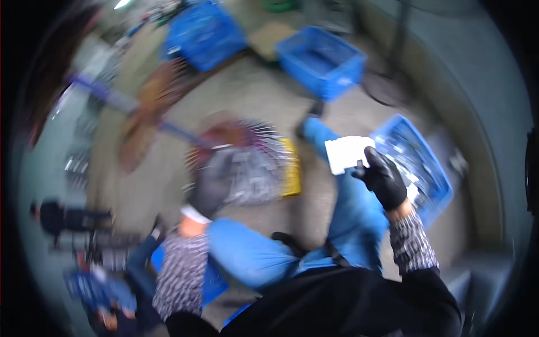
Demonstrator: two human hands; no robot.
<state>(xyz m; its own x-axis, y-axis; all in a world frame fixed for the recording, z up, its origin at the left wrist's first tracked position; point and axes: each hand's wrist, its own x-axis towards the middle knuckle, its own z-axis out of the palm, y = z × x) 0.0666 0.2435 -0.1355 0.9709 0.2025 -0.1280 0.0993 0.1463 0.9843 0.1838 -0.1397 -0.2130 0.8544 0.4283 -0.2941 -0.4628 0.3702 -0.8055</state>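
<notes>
To the right of the yellow block [291,168] runs 1 narrow strip of bare floor [318,188], bounded by the person's right leg [353,224], with the right hand [386,178], its white piece [343,154] and 1 loaded blue crate [439,203] beyond. Left of the block, blurred grey pieces [255,177], the left hand [212,182] and 1 slanting pole [182,132] obstruct. On its far side, floor widens toward another blue crate [339,87].

Near bin [439,206] at right, pile of parts [255,174] at left.
Right grip [383,177] holds a piece [348,153] above the right leg [356,216]; left grip [214,181] is at the pile's left side. Ahead on the floor [252,90], the far bin [343,85] stands right of another bin [209,50].
</notes>
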